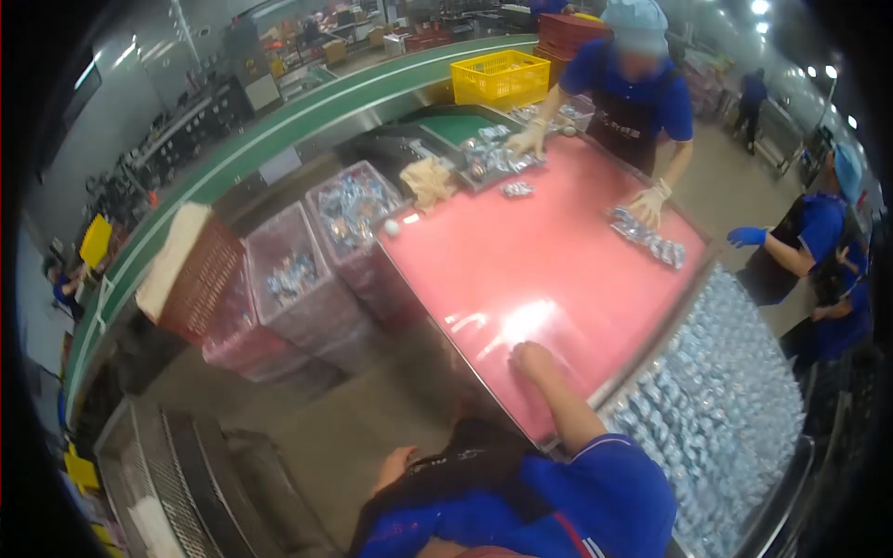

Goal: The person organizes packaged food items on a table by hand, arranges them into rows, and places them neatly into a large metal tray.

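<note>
My right hand [532, 359] rests on the near part of the pink tabletop [558, 251], its fingers curled in, with nothing visible in them. Low beside my dark apron [465, 470] is my left hand [398, 465], away from the table; its fingers are too small and partly hidden to read. Across the table, a co-worker's gloved hand [644, 206] lies on a row of small silvery wrapped pieces [648, 239]. That person's other gloved hand [528, 139] is by a heap of similar pieces [502, 156].
Right of the table, a wide bin holds a mass of silvery-blue wrapped pieces [707, 400]. Lined crates [288, 270] stand left, near a tilted brown crate [191, 279]. A green conveyor [372, 79] curves behind, with a yellow crate [500, 79]. Other people stand right.
</note>
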Demonstrator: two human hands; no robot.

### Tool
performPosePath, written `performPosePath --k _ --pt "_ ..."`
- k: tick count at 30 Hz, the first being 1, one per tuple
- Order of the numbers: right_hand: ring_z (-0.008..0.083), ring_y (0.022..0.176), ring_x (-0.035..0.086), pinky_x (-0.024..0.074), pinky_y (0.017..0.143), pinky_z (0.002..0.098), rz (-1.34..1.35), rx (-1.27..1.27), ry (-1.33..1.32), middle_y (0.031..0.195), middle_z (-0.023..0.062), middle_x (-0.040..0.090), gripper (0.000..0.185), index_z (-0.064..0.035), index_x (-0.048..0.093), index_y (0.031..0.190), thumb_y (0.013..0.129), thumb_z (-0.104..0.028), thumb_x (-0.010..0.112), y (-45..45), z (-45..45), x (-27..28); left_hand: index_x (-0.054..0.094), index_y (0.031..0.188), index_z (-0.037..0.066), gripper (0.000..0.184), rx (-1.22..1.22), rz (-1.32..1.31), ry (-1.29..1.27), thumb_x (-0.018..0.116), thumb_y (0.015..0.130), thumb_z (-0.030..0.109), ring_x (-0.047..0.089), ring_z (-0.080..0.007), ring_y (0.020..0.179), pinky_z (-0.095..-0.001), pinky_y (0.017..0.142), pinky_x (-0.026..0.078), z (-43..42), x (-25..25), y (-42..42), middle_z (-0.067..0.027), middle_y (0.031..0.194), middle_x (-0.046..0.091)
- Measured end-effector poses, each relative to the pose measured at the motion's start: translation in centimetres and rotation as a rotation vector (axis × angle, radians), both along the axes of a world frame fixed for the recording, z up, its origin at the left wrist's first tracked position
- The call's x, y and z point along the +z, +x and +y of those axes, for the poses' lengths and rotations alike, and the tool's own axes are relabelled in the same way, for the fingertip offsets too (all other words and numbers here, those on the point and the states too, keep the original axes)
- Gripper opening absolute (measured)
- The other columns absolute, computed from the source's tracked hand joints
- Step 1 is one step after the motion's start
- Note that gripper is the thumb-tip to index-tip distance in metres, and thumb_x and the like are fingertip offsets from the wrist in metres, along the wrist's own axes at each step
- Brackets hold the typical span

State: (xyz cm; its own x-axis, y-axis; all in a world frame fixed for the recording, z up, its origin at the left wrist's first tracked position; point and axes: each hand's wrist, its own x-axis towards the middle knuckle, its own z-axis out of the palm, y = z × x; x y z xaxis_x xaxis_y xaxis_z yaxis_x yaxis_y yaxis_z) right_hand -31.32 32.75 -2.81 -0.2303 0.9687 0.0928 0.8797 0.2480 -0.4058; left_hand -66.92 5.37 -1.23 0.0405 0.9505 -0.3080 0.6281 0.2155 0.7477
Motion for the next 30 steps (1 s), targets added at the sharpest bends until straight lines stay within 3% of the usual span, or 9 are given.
performPosePath --k 4,6,9,12,18,24,26,29,30 --pt "0.0399 0.075 0.067 0.0518 0.069 0.0535 0.093 -0.255 -0.139 0.082 0.0193 0.07 0.036 -0.0085 0.071 0.085 0.093 -0.038 0.052 -2.6 4.7 -1.2 0.061 0.127 0.005 0.042 0.087 0.003 -0.104 0.068 0.088 0.019 0.063 -0.0353 0.11 -0.0424 0.094 0.05 8.8 4.8 -2.5 -0.0174 0.122 0.064" --pt "0.0421 0.078 0.065 0.0494 0.072 0.0551 0.064 -0.273 -0.293 0.086 0.0246 0.068 0.041 -0.0033 0.07 0.088 0.097 -0.036 0.046 -2.8 6.0 -1.3 0.061 0.126 0.005 0.043 -0.065 0.064 -0.035 0.068 0.087 0.02 0.062 -0.0361 0.11 -0.0431 0.095 0.049 14.9 4.9 -4.5 -0.0178 0.122 0.063" --pt "0.0386 0.056 0.063 0.05 0.055 0.0516 -0.004 -0.271 -0.11 0.064 0.0157 0.066 0.037 -0.0108 0.068 0.073 0.093 -0.038 0.055 -2.6 5.3 1.6 0.059 0.127 0.005 0.042 -0.255 0.121 0.071 0.067 0.087 0.019 0.061 -0.0362 0.112 -0.0436 0.097 0.048 27.1 5.8 -4.7 -0.0182 0.122 0.063" --pt "0.0375 0.051 0.061 0.0477 0.05 0.0511 0.118 -0.287 0.035 0.06 0.014 0.063 0.038 -0.0122 0.063 0.065 0.092 -0.038 0.059 -2.5 4.8 1.8 0.058 0.129 0.004 0.046 -0.34 0.134 0.235 0.066 0.086 0.018 0.059 -0.0366 0.115 -0.043 0.098 0.047 37.3 7.9 -1.6 -0.019 0.123 0.062" --pt "0.0381 0.054 0.06 0.0469 0.051 0.051 0.126 -0.505 0.017 0.06 0.0134 0.062 0.038 -0.0128 0.059 0.065 0.091 -0.04 0.06 -3.6 3.9 0.6 0.052 0.135 0.004 0.053 -0.56 -0.028 0.41 0.065 0.084 0.016 0.049 -0.0397 0.127 -0.0425 0.105 0.042 49.8 11.6 8.3 -0.0225 0.138 0.05" --pt "0.0369 0.06 0.06 0.045 0.058 0.0498 0.218 -0.611 0.033 0.065 0.0143 0.062 0.032 -0.0104 0.059 0.066 0.089 -0.033 0.064 -4.2 3.0 0.9 0.045 0.142 0.005 0.063 -0.667 0.081 0.505 0.066 0.084 0.016 0.039 -0.039 0.136 -0.0456 0.114 0.032 60.8 9.1 11.4 -0.0225 0.14 0.047" --pt "0.037 0.062 0.06 0.0442 0.062 0.0504 0.271 -0.687 0.102 0.066 0.015 0.062 0.03 -0.0092 0.059 0.067 0.088 -0.03 0.066 -4.9 3.0 1.0 0.044 0.142 0.004 0.068 -0.61 0.19 0.77 0.067 0.079 0.013 0.044 -0.0428 0.131 -0.0469 0.11 0.036 68.0 5.3 10.7 -0.0247 0.142 0.045" --pt "0.0389 0.062 0.06 0.044 0.06 0.0507 0.169 -0.814 0.118 0.066 0.0191 0.061 0.031 -0.0063 0.064 0.069 0.087 -0.031 0.065 -6.7 3.5 1.5 0.048 0.136 0.002 0.061 -0.594 0.043 0.768 0.065 0.079 0.016 0.05 -0.0455 0.122 -0.0504 0.106 0.039 77.9 12.3 12.5 -0.0242 0.128 0.057" --pt "0.0398 0.062 0.06 0.044 0.058 0.0506 0.096 -0.845 0.105 0.066 0.021 0.061 0.032 -0.0051 0.066 0.07 0.087 -0.032 0.064 -6.7 3.7 1.6 0.047 0.136 0.002 0.062 -0.572 0.181 0.872 0.066 0.079 0.019 0.051 -0.0439 0.12 -0.05 0.103 0.042 82.7 11.4 12.8 -0.0252 0.13 0.054"
